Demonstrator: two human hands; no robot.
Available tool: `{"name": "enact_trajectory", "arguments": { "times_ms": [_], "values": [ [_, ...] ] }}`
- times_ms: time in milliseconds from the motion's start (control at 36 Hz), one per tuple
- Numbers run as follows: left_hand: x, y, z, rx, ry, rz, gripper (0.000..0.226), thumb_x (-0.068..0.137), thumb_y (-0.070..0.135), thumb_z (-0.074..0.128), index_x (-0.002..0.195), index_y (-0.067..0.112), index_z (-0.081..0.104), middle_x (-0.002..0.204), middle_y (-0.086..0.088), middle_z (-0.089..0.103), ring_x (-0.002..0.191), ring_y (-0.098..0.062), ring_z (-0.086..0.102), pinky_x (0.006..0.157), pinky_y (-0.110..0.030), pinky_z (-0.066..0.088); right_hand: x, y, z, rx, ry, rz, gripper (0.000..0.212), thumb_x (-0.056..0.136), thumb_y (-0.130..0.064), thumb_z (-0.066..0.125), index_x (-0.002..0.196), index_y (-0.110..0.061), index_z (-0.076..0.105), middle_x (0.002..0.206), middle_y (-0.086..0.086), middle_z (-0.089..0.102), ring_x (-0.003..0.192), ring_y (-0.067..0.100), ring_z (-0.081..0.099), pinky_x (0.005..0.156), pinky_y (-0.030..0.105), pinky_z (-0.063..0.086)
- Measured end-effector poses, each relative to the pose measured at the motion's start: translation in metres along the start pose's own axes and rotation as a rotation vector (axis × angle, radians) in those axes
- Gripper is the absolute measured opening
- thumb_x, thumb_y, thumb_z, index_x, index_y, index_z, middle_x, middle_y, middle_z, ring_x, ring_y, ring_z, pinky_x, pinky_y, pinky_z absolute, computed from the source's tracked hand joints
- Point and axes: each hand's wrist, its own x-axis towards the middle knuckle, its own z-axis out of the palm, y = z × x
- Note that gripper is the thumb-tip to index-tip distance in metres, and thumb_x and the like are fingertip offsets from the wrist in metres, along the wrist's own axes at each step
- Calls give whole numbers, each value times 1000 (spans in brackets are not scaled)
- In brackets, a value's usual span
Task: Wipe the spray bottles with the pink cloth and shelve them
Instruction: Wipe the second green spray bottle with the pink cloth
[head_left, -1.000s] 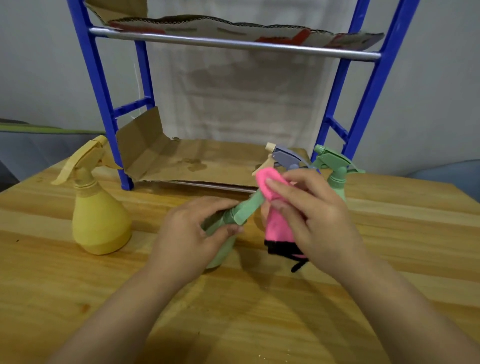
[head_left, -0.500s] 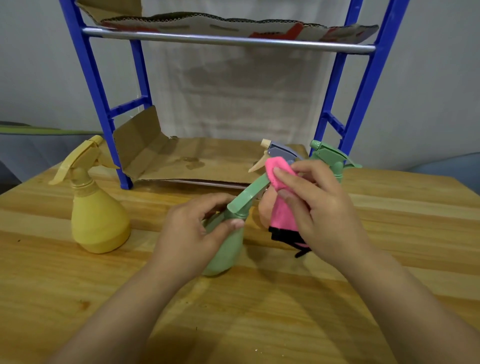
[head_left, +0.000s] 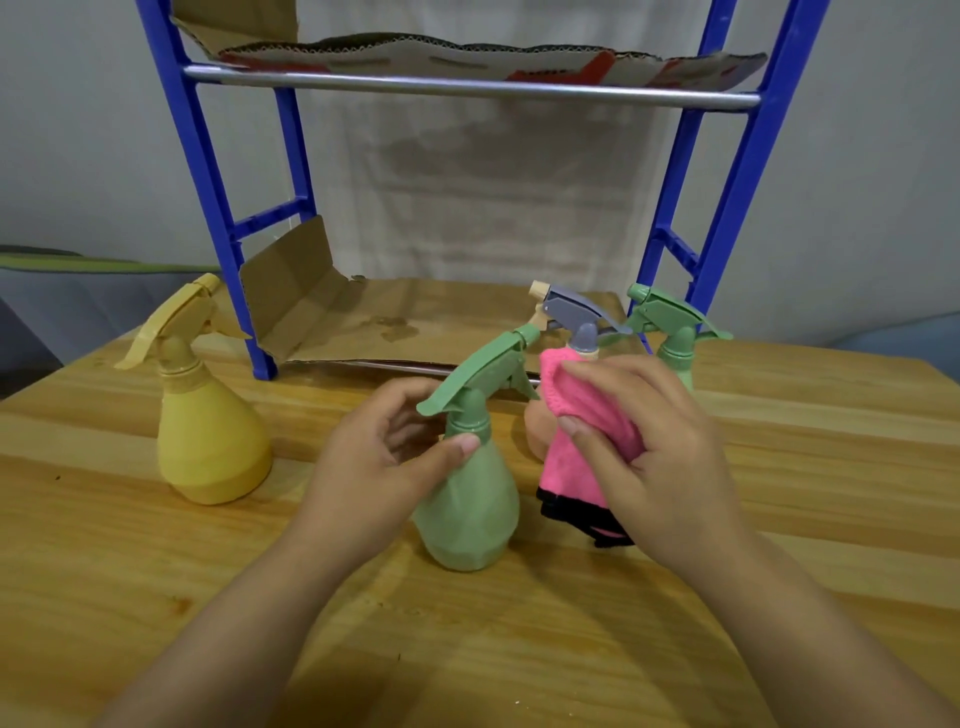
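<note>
Grainy wooden table (head_left: 156, 597), pear-shaped green bottle (head_left: 470, 514), fuzzy pink cloth (head_left: 582, 447)

Three spray bottles (head_left: 582, 332) are crowding the shelf's (head_left: 467, 312) right front, while its left cardboard floor is lying open.

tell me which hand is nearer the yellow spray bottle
Left. The left hand is just to the right of the yellow spray bottle; the right hand is farther right, holding the pink cloth.
</note>
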Motion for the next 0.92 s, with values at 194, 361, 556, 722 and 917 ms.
{"name": "enact_trajectory", "arguments": {
  "times_ms": [194, 361, 556, 722, 917],
  "values": [
    [-3, 8, -8, -31, 23, 98, 42, 63, 45, 72, 104, 39, 63, 110, 13, 67, 102, -9, 65, 81, -30, 55, 3, -5, 8, 33, 56, 48, 41, 82, -15, 68, 121, -14, 59, 110, -16, 53, 108, -16, 41, 93, 6, 34],
    [0, 16, -14, 51, 118, 172, 22, 79, 35, 66, 101, 31, 71, 100, 6, 73, 94, -11, 68, 79, -38, 57, 4, -11, 13, 56, 120, 75, 40, 80, -14, 70, 119, -11, 62, 107, -13, 53, 105, -15, 43, 93, 5, 33],
    [0, 17, -9, 72, 108, 187, 21, 79, 26, 61, 96, 27, 73, 97, 3, 73, 81, -11, 70, 72, -33, 59, 2, -25, 27, 95, 70, 29, 40, 83, -14, 69, 121, -6, 62, 107, 1, 61, 102, 9, 53, 94, 13, 38],
    [0, 20, -13, 184, 88, 229, 19, 82, 24, 61, 96, 31, 71, 93, 7, 72, 76, -9, 68, 71, -30, 58, -4, -31, 36, 84, -27, -180, 35, 87, -7, 65, 120, 1, 62, 103, 12, 62, 93, 23, 59, 80, 34, 50],
    [-1, 22, -11, 181, 117, 212, 24, 85, 14, 63, 93, 35, 70, 92, 9, 72, 75, -8, 70, 75, -33, 58, 6, -16, 28, 39, 182, 96, 35, 83, -10, 67, 117, -3, 64, 98, 0, 56, 91, 4, 51, 89, 7, 37]
  ]
}}
